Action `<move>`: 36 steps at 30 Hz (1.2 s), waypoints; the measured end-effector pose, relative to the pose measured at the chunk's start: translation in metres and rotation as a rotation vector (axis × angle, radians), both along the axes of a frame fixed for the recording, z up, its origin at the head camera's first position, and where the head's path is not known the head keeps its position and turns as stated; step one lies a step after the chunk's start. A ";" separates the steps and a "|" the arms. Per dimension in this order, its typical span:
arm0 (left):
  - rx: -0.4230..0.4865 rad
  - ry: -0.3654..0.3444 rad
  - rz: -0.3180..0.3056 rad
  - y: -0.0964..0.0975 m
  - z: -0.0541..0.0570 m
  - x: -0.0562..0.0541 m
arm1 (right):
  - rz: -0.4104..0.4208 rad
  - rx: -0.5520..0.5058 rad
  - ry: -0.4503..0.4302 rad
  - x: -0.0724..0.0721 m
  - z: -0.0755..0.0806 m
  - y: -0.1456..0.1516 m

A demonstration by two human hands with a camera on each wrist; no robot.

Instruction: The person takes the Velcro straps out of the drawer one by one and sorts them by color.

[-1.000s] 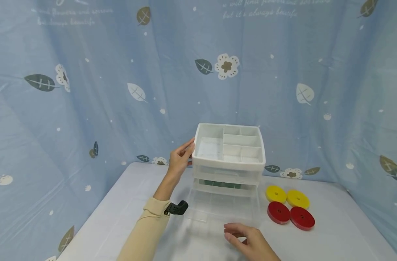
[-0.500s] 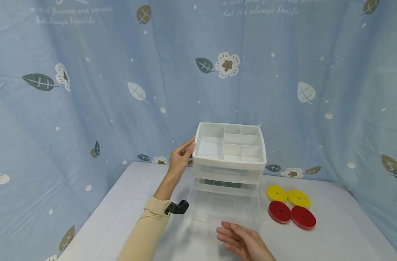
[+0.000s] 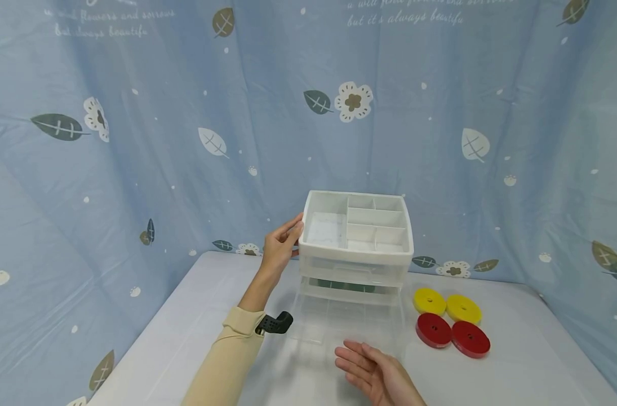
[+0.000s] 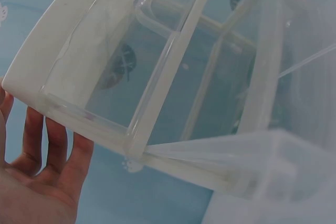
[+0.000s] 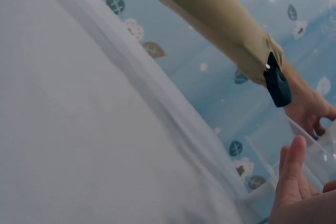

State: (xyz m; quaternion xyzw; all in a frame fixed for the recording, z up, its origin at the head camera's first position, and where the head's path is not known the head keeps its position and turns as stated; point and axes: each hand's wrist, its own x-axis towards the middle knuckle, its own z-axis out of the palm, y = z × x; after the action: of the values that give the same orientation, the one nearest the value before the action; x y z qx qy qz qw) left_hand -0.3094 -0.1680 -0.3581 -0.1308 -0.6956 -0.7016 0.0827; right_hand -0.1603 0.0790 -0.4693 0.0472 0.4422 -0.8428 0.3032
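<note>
A white desktop organizer point(image 3: 356, 255) with a divided top tray and clear drawers stands at the back of the table. Its lower clear drawer point(image 3: 346, 321) is pulled out toward me, while the drawer above sits in. My left hand point(image 3: 278, 248) rests against the organizer's left side near the top rim; in the left wrist view several fingertips of the left hand point(image 4: 50, 177) touch that side. Before the drawer's front, my right hand point(image 3: 371, 369) is held with fingers extended and palm turned left, holding nothing. Whether it touches the drawer, I cannot tell.
To the right of the organizer lie two yellow discs point(image 3: 447, 304) and two red discs point(image 3: 452, 335), each with a small centre hole. A white cloth covers the table point(image 3: 196, 332). Blue patterned curtain point(image 3: 267, 113) hangs behind and at both sides.
My right hand has shifted slightly left and turned from loosely curled, palm down, to fingers extended with the palm facing left. The left hand, organizer and discs stay put.
</note>
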 end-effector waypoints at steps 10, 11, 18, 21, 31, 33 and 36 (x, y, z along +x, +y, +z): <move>0.003 0.007 0.002 0.000 0.000 0.000 | -0.007 0.012 0.008 -0.001 0.001 -0.001; 0.003 0.008 0.002 0.000 0.000 0.000 | -0.007 0.012 0.010 -0.002 0.002 -0.001; -0.010 0.006 0.007 0.000 0.000 0.000 | -0.021 0.005 0.013 -0.005 0.002 -0.002; -0.004 0.004 0.006 0.000 0.000 0.000 | -0.028 0.008 0.024 -0.009 0.002 -0.002; 0.008 -0.004 0.008 0.000 0.001 0.000 | -0.049 -0.018 0.079 -0.030 0.008 -0.009; 0.004 -0.003 0.009 -0.001 0.000 0.000 | -0.056 -0.037 0.086 -0.035 0.009 -0.012; 0.000 0.003 0.004 0.000 0.000 0.000 | -0.074 -0.058 0.099 -0.043 0.009 -0.014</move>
State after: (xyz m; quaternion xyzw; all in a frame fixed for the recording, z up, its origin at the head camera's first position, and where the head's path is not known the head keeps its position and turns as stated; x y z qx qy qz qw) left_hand -0.3092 -0.1684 -0.3580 -0.1306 -0.6958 -0.7011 0.0850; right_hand -0.2034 0.0647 -0.4606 0.0131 0.4298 -0.8672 0.2510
